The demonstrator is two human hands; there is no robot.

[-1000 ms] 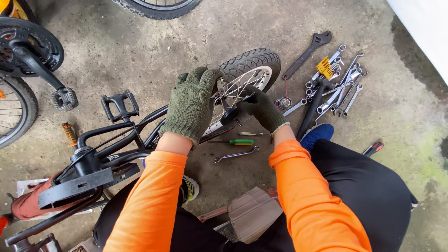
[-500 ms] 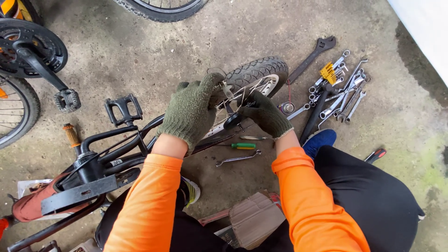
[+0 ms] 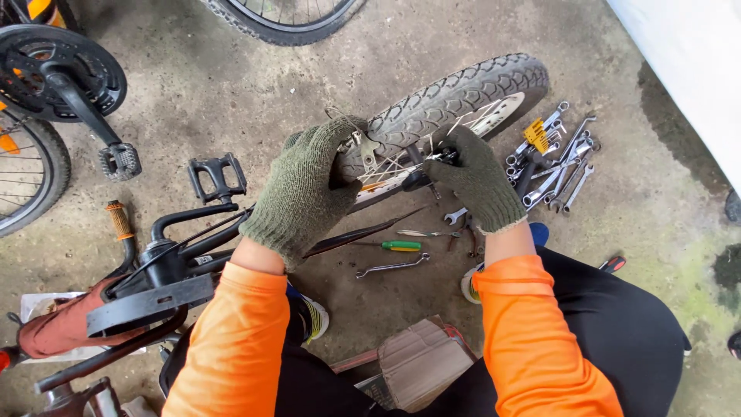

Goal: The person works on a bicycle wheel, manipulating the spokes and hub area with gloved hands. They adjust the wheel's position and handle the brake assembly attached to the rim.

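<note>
Crouched over an upturned small bike on the concrete floor, I brace its wheel (image 3: 463, 96) with both gloved hands. My left hand (image 3: 305, 189) cups the knobby tyre, fingers curled together against the rubber beside the hub. My right hand (image 3: 475, 177) closes around a dark tool at the axle, fingers wrapped tight. Stiff and fairly light, the wheel seems best held by its grippy tyre; the thin spokes (image 3: 386, 166) look bendable and likely greasy. A green-handled screwdriver (image 3: 397, 245) and a loose wrench (image 3: 394, 266) lie just below, more spanners (image 3: 559, 158) near the wall.
</note>
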